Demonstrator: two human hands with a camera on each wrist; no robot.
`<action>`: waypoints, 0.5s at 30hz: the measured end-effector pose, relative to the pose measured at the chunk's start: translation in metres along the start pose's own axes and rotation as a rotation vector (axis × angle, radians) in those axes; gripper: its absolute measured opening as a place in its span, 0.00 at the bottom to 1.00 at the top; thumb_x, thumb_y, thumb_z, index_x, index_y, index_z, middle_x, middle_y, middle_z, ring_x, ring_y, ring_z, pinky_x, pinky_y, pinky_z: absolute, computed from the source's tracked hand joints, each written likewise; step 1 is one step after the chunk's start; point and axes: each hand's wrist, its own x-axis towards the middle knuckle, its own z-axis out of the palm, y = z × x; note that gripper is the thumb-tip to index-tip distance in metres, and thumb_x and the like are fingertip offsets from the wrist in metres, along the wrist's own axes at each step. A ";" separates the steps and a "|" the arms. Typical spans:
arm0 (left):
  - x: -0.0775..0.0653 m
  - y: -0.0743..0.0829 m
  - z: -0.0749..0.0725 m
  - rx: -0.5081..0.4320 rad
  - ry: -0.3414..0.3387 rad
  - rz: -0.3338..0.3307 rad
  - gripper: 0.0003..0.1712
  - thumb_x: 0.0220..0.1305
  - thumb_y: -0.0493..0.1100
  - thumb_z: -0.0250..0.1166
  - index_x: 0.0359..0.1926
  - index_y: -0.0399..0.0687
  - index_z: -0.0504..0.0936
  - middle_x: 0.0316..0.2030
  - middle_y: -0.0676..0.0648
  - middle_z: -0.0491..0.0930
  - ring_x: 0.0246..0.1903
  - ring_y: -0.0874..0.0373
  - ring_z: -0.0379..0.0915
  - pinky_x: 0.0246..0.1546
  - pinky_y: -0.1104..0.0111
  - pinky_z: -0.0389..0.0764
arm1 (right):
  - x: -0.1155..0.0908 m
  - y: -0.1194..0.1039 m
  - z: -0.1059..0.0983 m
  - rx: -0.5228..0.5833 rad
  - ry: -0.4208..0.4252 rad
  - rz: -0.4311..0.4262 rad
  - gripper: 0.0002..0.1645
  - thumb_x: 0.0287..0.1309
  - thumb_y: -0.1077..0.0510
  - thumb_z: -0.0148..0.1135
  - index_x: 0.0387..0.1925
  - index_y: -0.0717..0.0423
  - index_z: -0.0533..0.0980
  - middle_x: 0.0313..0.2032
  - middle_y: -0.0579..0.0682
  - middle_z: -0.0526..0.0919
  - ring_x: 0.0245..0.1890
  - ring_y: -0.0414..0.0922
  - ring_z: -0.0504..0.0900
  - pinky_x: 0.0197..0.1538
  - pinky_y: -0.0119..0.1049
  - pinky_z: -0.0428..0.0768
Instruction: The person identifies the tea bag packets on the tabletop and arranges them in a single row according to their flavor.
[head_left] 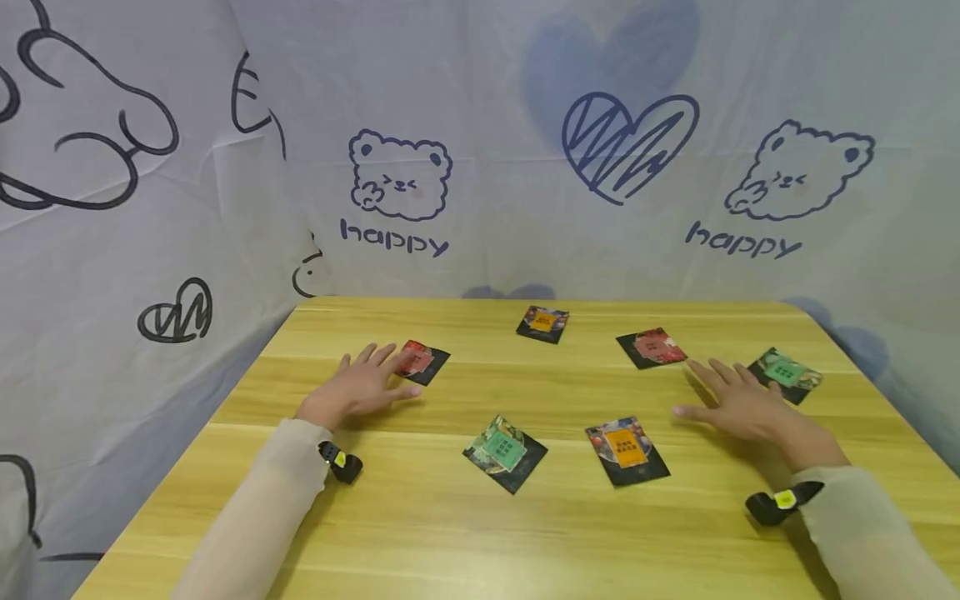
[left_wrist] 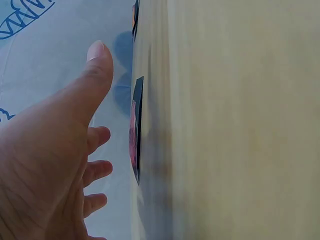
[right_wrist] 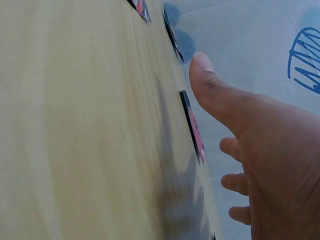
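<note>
My left hand (head_left: 365, 385) hovers over the table's left side with its fingers spread, holding nothing. Its fingertips partly cover a red-labelled packet (head_left: 417, 363), also seen edge-on in the left wrist view. On the right, my right hand (head_left: 750, 406) is held above the table with fingers spread and nothing in it. It lies between another red-labelled packet (head_left: 651, 347) and a green-labelled packet (head_left: 785, 374). Nearer the front lie a second green-labelled packet (head_left: 505, 452) and an orange-labelled packet (head_left: 627, 451). A second orange-labelled packet (head_left: 542, 323) sits near the back edge.
The wooden table (head_left: 420, 533) reaches back to a white cloth (head_left: 510, 225) printed with bears and hearts. The cloth also hangs along the left side. A black strap device (head_left: 341, 462) is worn on the left wrist, and another (head_left: 780, 503) on the right.
</note>
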 end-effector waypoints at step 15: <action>0.023 0.003 -0.002 0.055 0.030 0.013 0.50 0.64 0.75 0.47 0.76 0.49 0.55 0.72 0.38 0.55 0.71 0.36 0.47 0.65 0.35 0.46 | 0.027 0.001 0.001 -0.021 0.119 -0.052 0.56 0.62 0.24 0.46 0.74 0.60 0.53 0.69 0.74 0.52 0.65 0.76 0.52 0.60 0.75 0.52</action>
